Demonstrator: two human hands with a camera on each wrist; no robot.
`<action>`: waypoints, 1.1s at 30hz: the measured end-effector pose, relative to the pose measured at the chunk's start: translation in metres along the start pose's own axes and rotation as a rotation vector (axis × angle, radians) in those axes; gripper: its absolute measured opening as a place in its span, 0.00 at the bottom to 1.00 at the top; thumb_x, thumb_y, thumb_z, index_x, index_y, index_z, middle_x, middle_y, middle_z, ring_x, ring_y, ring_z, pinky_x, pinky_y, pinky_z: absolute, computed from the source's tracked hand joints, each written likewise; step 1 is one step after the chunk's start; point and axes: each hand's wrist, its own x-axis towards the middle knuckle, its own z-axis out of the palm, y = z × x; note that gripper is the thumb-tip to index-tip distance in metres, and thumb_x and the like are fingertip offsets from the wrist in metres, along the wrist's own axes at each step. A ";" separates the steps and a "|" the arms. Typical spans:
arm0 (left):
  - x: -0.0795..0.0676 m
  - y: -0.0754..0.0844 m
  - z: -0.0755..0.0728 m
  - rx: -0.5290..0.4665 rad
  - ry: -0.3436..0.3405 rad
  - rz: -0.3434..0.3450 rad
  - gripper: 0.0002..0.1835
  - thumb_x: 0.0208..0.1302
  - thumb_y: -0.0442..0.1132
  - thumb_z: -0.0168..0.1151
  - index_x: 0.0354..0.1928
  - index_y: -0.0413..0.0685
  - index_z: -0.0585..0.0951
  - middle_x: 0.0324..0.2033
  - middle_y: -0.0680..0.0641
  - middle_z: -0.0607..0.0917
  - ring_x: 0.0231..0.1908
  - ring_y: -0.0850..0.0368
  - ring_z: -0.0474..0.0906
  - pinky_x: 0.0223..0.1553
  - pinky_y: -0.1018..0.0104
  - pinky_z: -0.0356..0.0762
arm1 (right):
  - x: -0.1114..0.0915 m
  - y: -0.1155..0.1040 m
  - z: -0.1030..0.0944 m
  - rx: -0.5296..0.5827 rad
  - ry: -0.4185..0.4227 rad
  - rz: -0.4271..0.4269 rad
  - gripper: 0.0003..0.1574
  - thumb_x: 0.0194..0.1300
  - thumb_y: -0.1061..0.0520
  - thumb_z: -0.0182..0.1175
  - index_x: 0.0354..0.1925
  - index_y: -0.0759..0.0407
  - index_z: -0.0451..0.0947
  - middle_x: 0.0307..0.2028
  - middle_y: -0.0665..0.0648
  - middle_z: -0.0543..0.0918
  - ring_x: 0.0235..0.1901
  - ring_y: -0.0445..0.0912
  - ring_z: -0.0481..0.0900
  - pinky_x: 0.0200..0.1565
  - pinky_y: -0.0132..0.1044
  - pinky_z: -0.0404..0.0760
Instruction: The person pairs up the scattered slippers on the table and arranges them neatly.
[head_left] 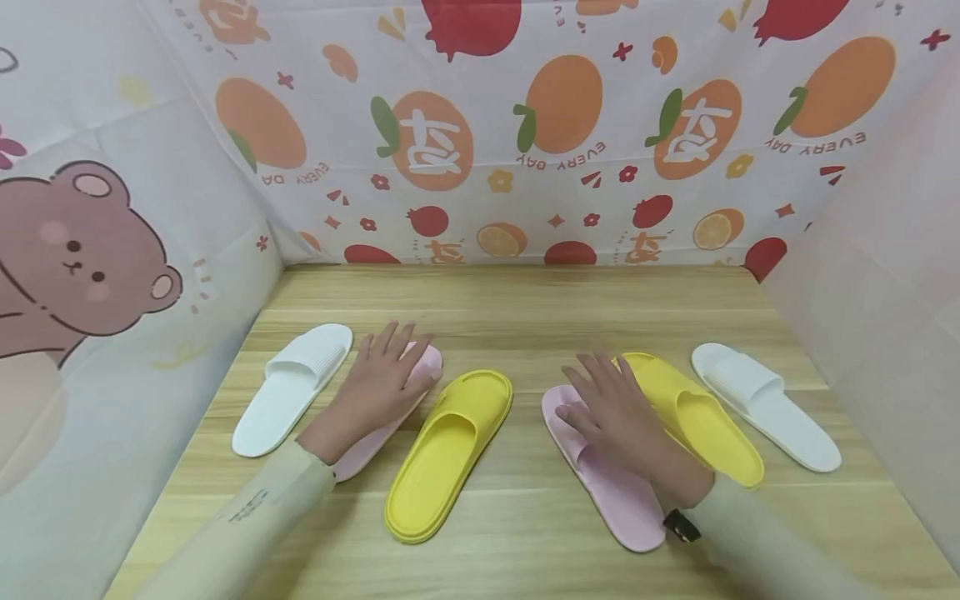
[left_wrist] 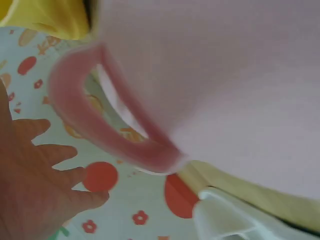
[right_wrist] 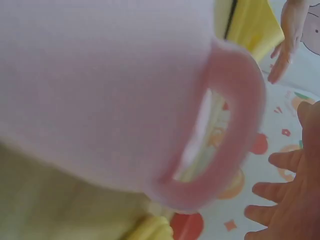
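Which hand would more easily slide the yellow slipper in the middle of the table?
Probably the left hand. It lies flat on the left pink slipper, right beside the middle yellow slipper. The right hand lies on the other pink slipper, farther off.

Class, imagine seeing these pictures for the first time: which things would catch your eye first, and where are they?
Six slippers lie in a row on the wooden table: white, pink and yellow on each side. The left hand rests flat on the left pink slipper, the right hand on the right pink slipper. A bright fruit-print cloth hangs behind.
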 end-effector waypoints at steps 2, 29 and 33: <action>-0.004 -0.005 0.002 -0.004 0.019 0.000 0.36 0.76 0.61 0.45 0.78 0.50 0.60 0.78 0.36 0.54 0.77 0.34 0.45 0.73 0.31 0.43 | -0.004 -0.002 0.005 -0.013 -0.011 0.022 0.41 0.72 0.34 0.53 0.71 0.56 0.68 0.72 0.66 0.65 0.75 0.65 0.56 0.74 0.64 0.46; -0.039 -0.024 0.013 -0.060 -0.002 -0.092 0.40 0.70 0.63 0.55 0.77 0.54 0.61 0.76 0.38 0.60 0.72 0.37 0.59 0.61 0.31 0.68 | -0.047 -0.019 0.025 -0.053 0.032 0.110 0.43 0.65 0.36 0.61 0.71 0.54 0.68 0.69 0.63 0.70 0.68 0.57 0.66 0.54 0.58 0.80; -0.042 -0.023 0.013 -0.058 -0.030 -0.093 0.39 0.71 0.62 0.56 0.77 0.52 0.63 0.75 0.37 0.62 0.72 0.37 0.59 0.61 0.32 0.69 | -0.048 -0.021 0.023 -0.061 0.021 0.134 0.41 0.65 0.36 0.61 0.68 0.54 0.70 0.67 0.62 0.71 0.67 0.56 0.68 0.46 0.57 0.84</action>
